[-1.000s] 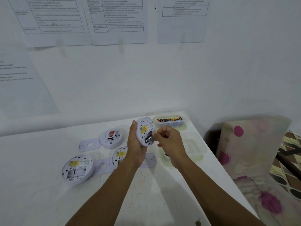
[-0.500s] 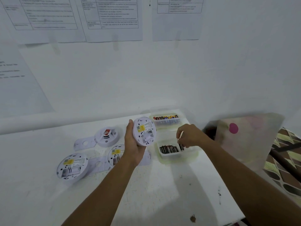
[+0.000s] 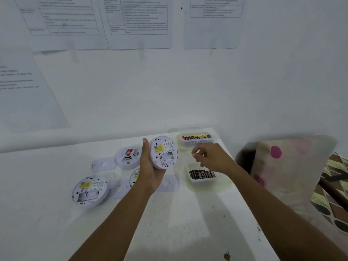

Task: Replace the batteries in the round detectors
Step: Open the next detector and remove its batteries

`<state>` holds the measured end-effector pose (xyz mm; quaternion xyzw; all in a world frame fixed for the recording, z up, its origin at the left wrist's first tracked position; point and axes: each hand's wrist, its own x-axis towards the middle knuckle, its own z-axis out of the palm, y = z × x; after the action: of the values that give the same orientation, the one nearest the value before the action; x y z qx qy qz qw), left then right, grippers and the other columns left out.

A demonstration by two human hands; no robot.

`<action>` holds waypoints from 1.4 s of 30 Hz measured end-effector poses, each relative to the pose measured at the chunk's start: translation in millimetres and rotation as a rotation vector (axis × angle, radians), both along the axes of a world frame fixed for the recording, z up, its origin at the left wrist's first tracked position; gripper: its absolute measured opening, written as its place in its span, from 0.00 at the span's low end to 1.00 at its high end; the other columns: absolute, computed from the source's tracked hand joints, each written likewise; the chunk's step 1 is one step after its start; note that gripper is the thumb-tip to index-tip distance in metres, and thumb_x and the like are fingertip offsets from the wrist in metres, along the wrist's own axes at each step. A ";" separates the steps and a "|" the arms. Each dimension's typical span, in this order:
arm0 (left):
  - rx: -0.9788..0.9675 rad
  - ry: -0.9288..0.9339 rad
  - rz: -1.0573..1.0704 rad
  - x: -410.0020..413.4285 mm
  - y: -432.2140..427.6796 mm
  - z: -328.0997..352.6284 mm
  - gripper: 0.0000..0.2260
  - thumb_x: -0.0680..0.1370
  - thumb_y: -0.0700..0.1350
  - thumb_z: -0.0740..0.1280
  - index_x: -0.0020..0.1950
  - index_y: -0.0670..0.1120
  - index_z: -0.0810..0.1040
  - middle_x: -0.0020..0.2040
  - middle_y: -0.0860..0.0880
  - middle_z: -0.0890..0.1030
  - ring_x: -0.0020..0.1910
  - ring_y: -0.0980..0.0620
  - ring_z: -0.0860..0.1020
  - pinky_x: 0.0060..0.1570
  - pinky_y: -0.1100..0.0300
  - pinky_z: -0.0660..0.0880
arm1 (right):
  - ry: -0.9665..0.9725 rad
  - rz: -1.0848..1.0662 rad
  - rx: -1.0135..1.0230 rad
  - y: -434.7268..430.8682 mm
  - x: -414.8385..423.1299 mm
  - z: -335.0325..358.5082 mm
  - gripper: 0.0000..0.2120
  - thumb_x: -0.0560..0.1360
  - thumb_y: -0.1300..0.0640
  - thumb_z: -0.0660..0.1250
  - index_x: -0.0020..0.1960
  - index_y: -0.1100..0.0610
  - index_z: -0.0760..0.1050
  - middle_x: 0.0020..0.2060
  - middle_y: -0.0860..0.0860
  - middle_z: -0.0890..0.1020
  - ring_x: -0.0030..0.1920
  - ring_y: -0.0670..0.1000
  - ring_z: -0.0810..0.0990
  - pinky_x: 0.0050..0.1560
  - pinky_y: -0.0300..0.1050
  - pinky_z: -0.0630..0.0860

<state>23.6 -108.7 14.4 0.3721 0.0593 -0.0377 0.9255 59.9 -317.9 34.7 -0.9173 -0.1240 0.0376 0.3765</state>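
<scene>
The left hand (image 3: 150, 172) grips a round detector (image 3: 163, 152) upright above the table (image 3: 169, 223). Its back shows a yellow sticker whose print is too blurred to read. Right of that detector the right hand (image 3: 212, 158) hovers apart, fingers loosely curled; whether they pinch anything cannot be told. Lower right of the detector, a tub (image 3: 203, 184) holds black batteries (image 3: 201, 174), their lettering illegible.

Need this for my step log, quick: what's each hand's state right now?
Left hand: grips a round detector, its back toward the camera.
Right hand: fingers curled, blurred; cannot tell whether it holds anything.
</scene>
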 end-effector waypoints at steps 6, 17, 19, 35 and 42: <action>0.093 -0.031 -0.009 -10.0 36.9 7.3 0.20 0.74 0.55 0.66 0.56 0.41 0.82 0.53 0.39 0.84 0.50 0.42 0.82 0.51 0.50 0.80 | 0.037 0.089 0.384 79.9 -9.8 3.9 0.04 0.74 0.56 0.72 0.48 0.55 0.81 0.41 0.49 0.84 0.35 0.48 0.82 0.30 0.42 0.77; 0.830 -0.112 0.361 -22.8 175.3 18.8 0.13 0.78 0.47 0.69 0.63 0.52 0.76 0.56 0.51 0.81 0.51 0.51 0.81 0.43 0.58 0.78 | 0.381 -0.001 0.752 196.3 -7.4 1.7 0.12 0.73 0.61 0.74 0.52 0.66 0.78 0.36 0.57 0.82 0.33 0.52 0.79 0.39 0.45 0.79; 1.018 -0.179 0.255 -27.4 206.5 18.9 0.26 0.73 0.46 0.76 0.69 0.54 0.72 0.61 0.59 0.77 0.53 0.57 0.80 0.46 0.62 0.79 | 0.387 -0.058 0.754 219.0 -3.2 1.0 0.12 0.72 0.60 0.75 0.52 0.66 0.78 0.33 0.56 0.82 0.32 0.53 0.79 0.41 0.47 0.81; 1.387 -0.058 0.140 -9.0 332.2 -40.7 0.44 0.62 0.45 0.83 0.74 0.48 0.66 0.64 0.56 0.74 0.61 0.57 0.73 0.57 0.70 0.69 | -0.262 0.405 -0.627 309.9 39.3 -32.9 0.25 0.74 0.45 0.68 0.69 0.51 0.71 0.62 0.49 0.77 0.68 0.53 0.66 0.64 0.55 0.60; 1.341 -0.036 0.105 -3.6 340.7 -60.3 0.43 0.64 0.44 0.82 0.75 0.48 0.65 0.65 0.57 0.71 0.64 0.58 0.72 0.51 0.79 0.68 | -0.194 0.333 -0.657 319.3 37.7 -49.7 0.23 0.75 0.43 0.66 0.67 0.49 0.72 0.64 0.47 0.76 0.70 0.51 0.65 0.70 0.60 0.50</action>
<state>20.0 232.1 -45.9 0.8637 0.0725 0.0586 0.4954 97.5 1.4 -15.1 -0.9557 -0.2877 0.0489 0.0378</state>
